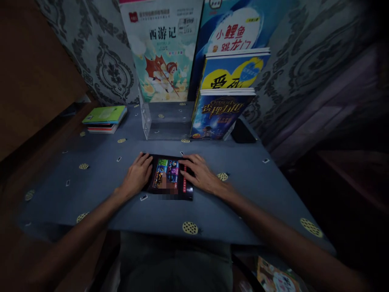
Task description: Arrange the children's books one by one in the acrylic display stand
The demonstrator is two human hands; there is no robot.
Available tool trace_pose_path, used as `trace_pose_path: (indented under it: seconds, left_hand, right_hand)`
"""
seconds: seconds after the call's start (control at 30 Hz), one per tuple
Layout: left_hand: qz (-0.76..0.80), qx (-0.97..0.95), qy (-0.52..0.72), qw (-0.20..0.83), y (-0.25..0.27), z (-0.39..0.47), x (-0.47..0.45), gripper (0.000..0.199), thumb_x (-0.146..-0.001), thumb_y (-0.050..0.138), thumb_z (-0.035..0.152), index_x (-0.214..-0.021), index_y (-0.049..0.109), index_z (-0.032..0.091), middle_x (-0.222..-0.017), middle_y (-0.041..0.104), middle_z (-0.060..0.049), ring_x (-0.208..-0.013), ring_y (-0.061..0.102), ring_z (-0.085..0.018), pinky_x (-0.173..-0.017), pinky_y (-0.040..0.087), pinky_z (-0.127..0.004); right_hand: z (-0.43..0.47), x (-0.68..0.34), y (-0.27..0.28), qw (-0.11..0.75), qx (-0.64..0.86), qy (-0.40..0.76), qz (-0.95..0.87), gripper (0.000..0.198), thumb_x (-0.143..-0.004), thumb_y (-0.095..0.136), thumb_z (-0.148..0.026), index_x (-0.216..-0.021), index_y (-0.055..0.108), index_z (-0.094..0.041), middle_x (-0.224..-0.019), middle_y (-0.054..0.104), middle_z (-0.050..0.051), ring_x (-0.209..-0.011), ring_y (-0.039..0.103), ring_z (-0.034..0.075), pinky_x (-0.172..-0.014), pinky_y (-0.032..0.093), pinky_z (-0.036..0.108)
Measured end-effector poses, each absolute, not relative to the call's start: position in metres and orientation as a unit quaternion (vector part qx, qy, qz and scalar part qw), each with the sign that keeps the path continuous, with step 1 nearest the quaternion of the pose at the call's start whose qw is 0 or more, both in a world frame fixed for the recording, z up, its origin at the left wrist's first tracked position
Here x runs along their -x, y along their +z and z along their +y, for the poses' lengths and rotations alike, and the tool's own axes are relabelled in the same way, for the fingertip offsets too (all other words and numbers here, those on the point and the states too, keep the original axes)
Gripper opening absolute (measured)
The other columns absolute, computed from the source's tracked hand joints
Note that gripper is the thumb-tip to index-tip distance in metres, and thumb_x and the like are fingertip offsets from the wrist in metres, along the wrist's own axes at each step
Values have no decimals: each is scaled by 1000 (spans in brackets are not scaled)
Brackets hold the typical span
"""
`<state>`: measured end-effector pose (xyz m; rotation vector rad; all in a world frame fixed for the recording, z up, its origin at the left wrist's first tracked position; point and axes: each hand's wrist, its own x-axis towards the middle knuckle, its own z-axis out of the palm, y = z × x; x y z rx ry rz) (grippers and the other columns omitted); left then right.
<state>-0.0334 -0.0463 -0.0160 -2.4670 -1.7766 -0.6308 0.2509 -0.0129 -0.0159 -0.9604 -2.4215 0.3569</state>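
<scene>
A dark, glossy-covered book lies flat near the front middle of the table, with a grid of small colourful pictures and a red strip of lettering on its face. My left hand rests along the book's left edge, fingers stretched out. On the right side, my right hand lies over the cover with its fingers spread, the tips reaching the pictures. Neither hand grips the book. A blurred patch covers part of its lower middle.
Behind the book stands a clear acrylic rack holding upright books, including a blue one in front. Several books are stacked at the back left. A black flat object lies right of the rack. The cloth-covered table ends near my lap.
</scene>
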Motion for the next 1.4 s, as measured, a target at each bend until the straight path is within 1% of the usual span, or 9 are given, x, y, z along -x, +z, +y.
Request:
trace_pose_path:
  seconds: [0.1,0.23,0.4,0.53,0.63,0.8,1.0,1.2,1.4]
  left_hand:
    - [-558,807,-192,23,-15,-43,11,40,-101,41,23,-132,64,12,-142,63,-16,-144,48,-31,-118,44,-53]
    - [-551,815,-179,16,-12,-42,2,41,-102,40,23,-135,63,14,-145,62,-14,-145,46,-32,-117,44,-54]
    - [-556,811,-182,-9,-9,-43,8,41,-101,42,27,-136,61,15,-147,60,-14,-145,47,-32,-115,45,-55]
    - [-562,794,-226,-49,-7,-42,17,42,-101,42,30,-138,55,15,-147,59,-16,-139,52,-27,-116,44,-50]
    - [-571,775,-259,-77,-2,-41,23,41,-100,42,30,-137,53,16,-132,65,-14,-125,60,-25,-109,48,-46]
    - [-605,757,-246,-42,13,-43,29,37,-99,41,33,-122,63,16,-109,70,-12,-104,64,-25,-95,52,-40]
    - [-689,717,-102,-26,31,-66,34,39,-100,38,40,-105,73,22,-71,72,-4,-64,66,-22,-63,42,-30]
    - [-694,717,-68,-25,31,-74,31,36,-101,39,38,-115,69,23,-83,78,-6,-75,73,-25,-63,42,-31]
    - [-672,736,-78,-15,26,-65,34,34,-101,43,38,-122,64,22,-92,77,-6,-82,73,-25,-66,45,-31]
  right_hand:
    - [-19,-262,-15,256,383,106,-881,36,-100,51,-31,-130,66,-16,-132,64,18,-120,59,32,-103,50,56]
    - [-24,-265,-12,241,370,101,-891,36,-101,50,-26,-131,66,-14,-139,63,19,-130,56,32,-109,46,55]
    - [-23,-270,-8,229,357,118,-898,36,-103,50,-28,-134,64,-15,-144,62,17,-136,55,29,-114,43,55]
    - [-20,-273,-10,235,357,134,-894,37,-102,51,-29,-135,64,-19,-144,62,15,-136,55,30,-112,44,57]
    - [-20,-274,-11,239,357,137,-892,37,-102,51,-29,-135,64,-19,-144,62,15,-134,55,31,-109,46,57]
    - [-29,-269,-9,220,375,103,-894,36,-101,52,-30,-131,66,-18,-139,64,17,-126,56,34,-101,51,58]
    - [-59,-251,-5,193,449,12,-872,33,-102,51,-32,-127,67,-18,-127,66,18,-116,58,35,-97,52,58]
    - [-90,-234,-8,198,444,34,-873,31,-101,51,-34,-125,64,-20,-111,65,16,-103,62,32,-71,59,43]
    - [-105,-227,1,198,390,55,-897,27,-99,55,-26,-123,64,-16,-104,65,15,-95,65,29,-70,60,41]
